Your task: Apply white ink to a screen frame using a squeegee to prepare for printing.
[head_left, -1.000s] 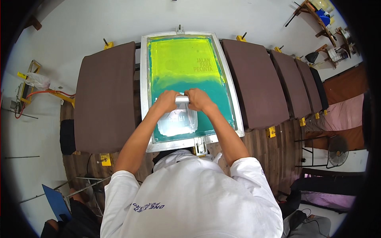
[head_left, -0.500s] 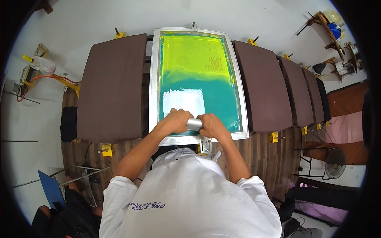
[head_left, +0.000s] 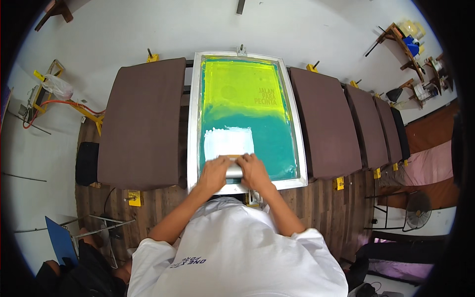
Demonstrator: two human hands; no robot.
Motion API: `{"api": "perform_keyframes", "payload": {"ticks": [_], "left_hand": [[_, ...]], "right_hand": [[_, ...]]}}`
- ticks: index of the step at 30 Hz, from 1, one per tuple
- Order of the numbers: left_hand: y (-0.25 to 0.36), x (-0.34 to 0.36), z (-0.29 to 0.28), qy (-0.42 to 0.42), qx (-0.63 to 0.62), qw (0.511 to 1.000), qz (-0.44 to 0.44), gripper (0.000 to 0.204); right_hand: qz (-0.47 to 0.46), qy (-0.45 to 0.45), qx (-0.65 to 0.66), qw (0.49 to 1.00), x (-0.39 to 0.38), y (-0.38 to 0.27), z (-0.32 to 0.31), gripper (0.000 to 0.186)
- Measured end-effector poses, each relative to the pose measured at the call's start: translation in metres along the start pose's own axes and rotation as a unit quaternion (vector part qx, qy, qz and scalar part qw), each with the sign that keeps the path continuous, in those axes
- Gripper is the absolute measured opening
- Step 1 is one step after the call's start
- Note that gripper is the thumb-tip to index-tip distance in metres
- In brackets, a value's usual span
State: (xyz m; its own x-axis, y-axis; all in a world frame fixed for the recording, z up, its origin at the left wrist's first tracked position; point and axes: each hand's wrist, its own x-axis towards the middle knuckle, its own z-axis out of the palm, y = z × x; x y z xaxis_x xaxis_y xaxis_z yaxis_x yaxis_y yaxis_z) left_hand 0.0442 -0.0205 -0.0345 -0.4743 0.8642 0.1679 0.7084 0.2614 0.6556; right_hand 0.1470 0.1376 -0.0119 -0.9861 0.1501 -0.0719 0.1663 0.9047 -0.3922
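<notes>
Both my hands grip a silver-coloured squeegee at the near end of a screen-printing frame. Around its left part my left hand is closed. My right hand is wrapped round the right part, close beside the left. A yellowish strip shows just beyond the metal handle, between my fingers. White ink lies as a squarish patch on the mesh ahead of the squeegee. The screen is teal near me and yellow-green at its far end, with faint lettering at the right. My hands hide the squeegee's ends.
Brown fabric-covered printing boards stand left and right of the frame. Yellow brackets stick out below them. A person's dark-clothed legs show at lower left, near a blue panel. A fan stands at right.
The whole view has shifted, placing the frame lower in the picture. My hands have drawn the squeegee slightly nearer the frame's close edge, and its tilt has changed, showing the yellowish strip.
</notes>
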Motion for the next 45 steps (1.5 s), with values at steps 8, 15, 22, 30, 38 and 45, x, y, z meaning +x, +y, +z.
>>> {"api": "perform_keyframes", "payload": {"ticks": [8,15,22,30,38,45], "left_hand": [[0.024,0.006,-0.027,-0.087,-0.004,0.994,-0.062,0.043],[-0.025,0.073,-0.041,-0.068,0.001,0.995,-0.073,0.041],[-0.001,0.012,-0.015,-0.003,0.022,1.0,-0.009,0.042],[0.032,-0.003,-0.036,-0.09,-0.009,0.994,-0.066,0.048],[-0.026,0.07,-0.053,-0.044,0.004,0.997,-0.059,0.04],[0.011,-0.005,-0.029,-0.059,0.004,0.997,-0.04,0.047]], "right_hand": [[0.015,-0.057,0.012,0.998,0.0,-0.011,-0.032,0.036],[0.037,-0.08,-0.007,0.996,0.089,0.022,-0.037,0.026],[0.005,0.01,0.011,1.0,0.015,-0.002,-0.004,0.046],[0.003,-0.073,0.019,0.997,-0.003,-0.015,-0.036,0.038],[0.011,-0.054,-0.038,0.998,0.09,0.011,-0.035,0.03],[0.023,-0.031,0.0,0.999,0.004,-0.021,-0.013,0.042]]}}
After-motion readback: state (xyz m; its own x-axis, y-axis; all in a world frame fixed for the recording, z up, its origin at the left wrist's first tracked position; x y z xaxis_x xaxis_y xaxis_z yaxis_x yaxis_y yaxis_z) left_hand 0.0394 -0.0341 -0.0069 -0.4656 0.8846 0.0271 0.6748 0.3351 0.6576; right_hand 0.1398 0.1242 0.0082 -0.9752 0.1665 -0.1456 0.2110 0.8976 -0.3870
